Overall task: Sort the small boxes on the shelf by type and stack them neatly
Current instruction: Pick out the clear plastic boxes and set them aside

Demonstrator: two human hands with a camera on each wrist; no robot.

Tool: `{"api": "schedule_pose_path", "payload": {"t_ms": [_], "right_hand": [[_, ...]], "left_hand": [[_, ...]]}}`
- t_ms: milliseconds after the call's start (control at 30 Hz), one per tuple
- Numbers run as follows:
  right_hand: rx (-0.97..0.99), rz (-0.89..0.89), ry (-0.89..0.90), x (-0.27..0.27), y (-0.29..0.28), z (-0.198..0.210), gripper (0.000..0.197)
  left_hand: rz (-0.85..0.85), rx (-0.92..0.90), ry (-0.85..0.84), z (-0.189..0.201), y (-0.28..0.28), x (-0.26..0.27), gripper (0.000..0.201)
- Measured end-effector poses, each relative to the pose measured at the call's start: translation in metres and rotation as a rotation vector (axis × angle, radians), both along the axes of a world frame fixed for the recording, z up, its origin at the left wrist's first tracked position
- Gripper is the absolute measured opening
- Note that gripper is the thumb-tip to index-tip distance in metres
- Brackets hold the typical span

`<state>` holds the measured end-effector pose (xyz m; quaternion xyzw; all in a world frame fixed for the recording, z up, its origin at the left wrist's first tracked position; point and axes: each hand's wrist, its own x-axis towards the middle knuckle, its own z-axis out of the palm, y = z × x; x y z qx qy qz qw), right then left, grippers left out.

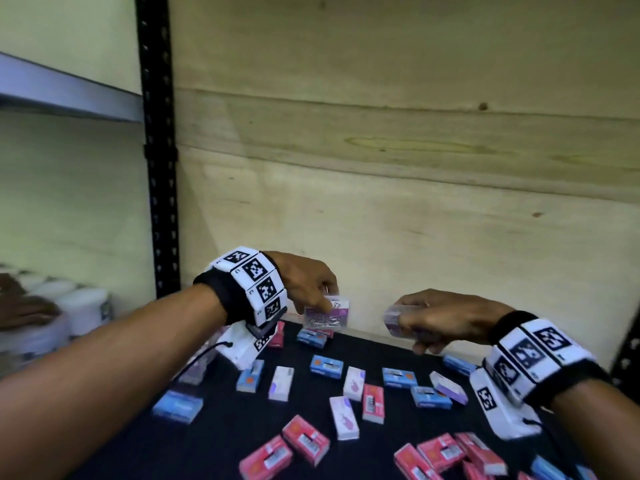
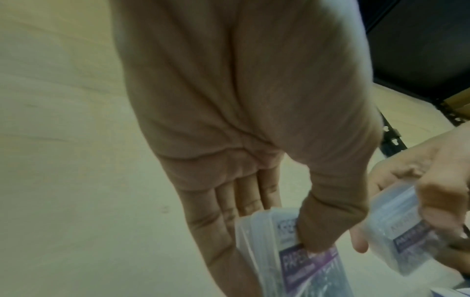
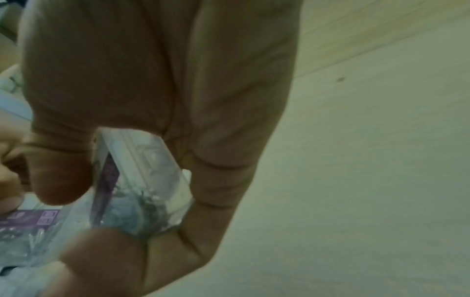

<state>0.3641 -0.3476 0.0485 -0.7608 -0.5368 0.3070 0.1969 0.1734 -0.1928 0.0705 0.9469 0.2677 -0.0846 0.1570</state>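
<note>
My left hand (image 1: pixel 320 292) pinches a clear plastic box of paper clips with a purple label (image 1: pixel 327 313) above the shelf's back edge; the same paper clip box (image 2: pixel 300 253) sits between thumb and fingers in the left wrist view. My right hand (image 1: pixel 419 318) grips a second clear purple-labelled box (image 1: pixel 394 320), shown as the second box (image 3: pixel 142 184) in the right wrist view. Both boxes are held in the air a short way apart. Below, red boxes (image 1: pixel 306 443), blue boxes (image 1: pixel 326 366) and white-purple boxes (image 1: pixel 343 417) lie scattered on the black shelf surface (image 1: pixel 221 427).
A plywood back wall (image 1: pixel 415 168) closes the shelf behind the hands. A black perforated upright (image 1: pixel 157 150) stands at the left, with white tubs (image 1: pixel 83 310) on the neighbouring shelf beyond it. More red boxes (image 1: pixel 450 453) crowd the front right.
</note>
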Motion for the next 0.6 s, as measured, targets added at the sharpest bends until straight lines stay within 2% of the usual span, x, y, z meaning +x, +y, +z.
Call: {"api": "schedule_pose_path", "payload": {"t_ms": [100, 367, 600], "right_hand": [[-0.010, 0.062, -0.033, -0.029, 0.024, -0.002, 0.018], [0.008, 0.275, -0.137, -0.104, 0.092, -0.012, 0.021], [0.056, 0.457, -0.222, -0.169, 0.129, -0.009, 0.024]], "left_hand": [[0.065, -0.014, -0.008, 0.004, 0.013, -0.037, 0.033], [0.211, -0.025, -0.004, 0.006, 0.039, -0.134, 0.031], [0.328, -0.039, 0.035, 0.003, 0.057, -0.201, 0.037]]}}
